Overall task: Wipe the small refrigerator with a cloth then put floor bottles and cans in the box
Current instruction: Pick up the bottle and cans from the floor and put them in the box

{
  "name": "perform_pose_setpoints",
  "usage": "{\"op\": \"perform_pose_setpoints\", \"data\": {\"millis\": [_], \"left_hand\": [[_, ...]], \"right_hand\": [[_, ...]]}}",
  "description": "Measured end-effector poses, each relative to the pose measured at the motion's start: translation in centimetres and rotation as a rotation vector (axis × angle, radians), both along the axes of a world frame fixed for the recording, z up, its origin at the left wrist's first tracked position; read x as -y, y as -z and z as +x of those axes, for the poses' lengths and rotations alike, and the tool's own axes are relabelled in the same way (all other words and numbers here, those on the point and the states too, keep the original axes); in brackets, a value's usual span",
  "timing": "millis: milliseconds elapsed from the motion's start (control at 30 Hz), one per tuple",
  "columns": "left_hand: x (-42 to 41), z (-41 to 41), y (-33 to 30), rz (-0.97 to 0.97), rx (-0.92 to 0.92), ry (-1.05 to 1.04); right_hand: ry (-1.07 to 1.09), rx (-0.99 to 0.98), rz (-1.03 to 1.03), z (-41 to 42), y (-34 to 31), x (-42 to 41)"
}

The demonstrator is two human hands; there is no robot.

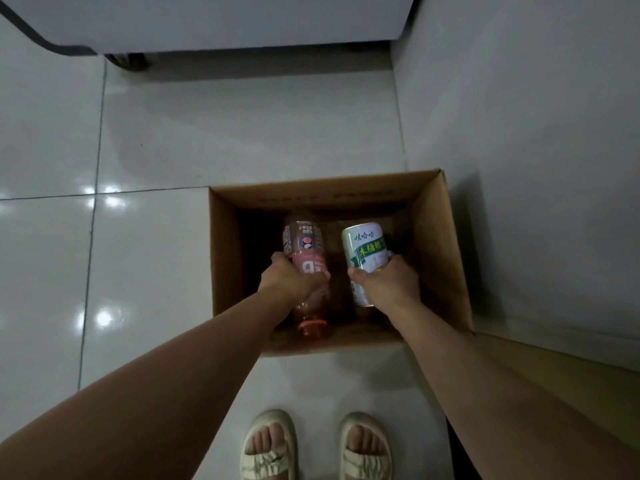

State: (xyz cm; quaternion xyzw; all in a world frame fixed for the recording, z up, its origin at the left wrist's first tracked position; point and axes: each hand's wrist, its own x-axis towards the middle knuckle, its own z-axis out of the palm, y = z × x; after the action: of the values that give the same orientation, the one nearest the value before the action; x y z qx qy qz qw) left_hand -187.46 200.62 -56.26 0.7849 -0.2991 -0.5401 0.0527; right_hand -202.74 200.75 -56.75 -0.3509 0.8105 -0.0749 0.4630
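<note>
Head view: I see my left hand (289, 280) curled around the middle of a pink plastic bottle (304, 268), holding it over the open cardboard box (446, 258) at the centre of the frame. The bottle points away from me with its base toward the far wall of the box and its pink cap (312, 325) toward the near wall, tilted so the cap end sits lower in the picture. My right hand (386, 284) grips a white and green can (366, 254) by its lower part, thumb on the left side of the can and fingers wrapped behind it; the can leans with its top rim toward the upper part of the frame. Bottle and can are side by side, apart from each other, both within the mouth of the box. I cannot tell whether either touches the box bottom, which is dark.

The box stands on a glossy pale tiled floor (145, 161), its right side just beside a grey wall (519, 116). At the top of the frame is the lower edge of the white refrigerator (221, 19), well apart from the box. At the bottom centre my two feet in pale open sandals (268, 448) stand near the box's near wall.
</note>
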Motion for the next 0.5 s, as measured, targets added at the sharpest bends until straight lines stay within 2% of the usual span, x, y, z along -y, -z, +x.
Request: {"op": "perform_pose_setpoints", "data": {"millis": [267, 500], "left_hand": [[0.7, -0.3, 10.0, -0.003, 0.073, 0.032], [0.3, -1.4, 12.3, 0.028, 0.116, 0.075]], "right_hand": [[-0.060, 0.021, 0.097, -0.5, 8.9, 1.2], [-0.136, 0.025, 0.188, -0.6, 11.0, 1.4]]}}
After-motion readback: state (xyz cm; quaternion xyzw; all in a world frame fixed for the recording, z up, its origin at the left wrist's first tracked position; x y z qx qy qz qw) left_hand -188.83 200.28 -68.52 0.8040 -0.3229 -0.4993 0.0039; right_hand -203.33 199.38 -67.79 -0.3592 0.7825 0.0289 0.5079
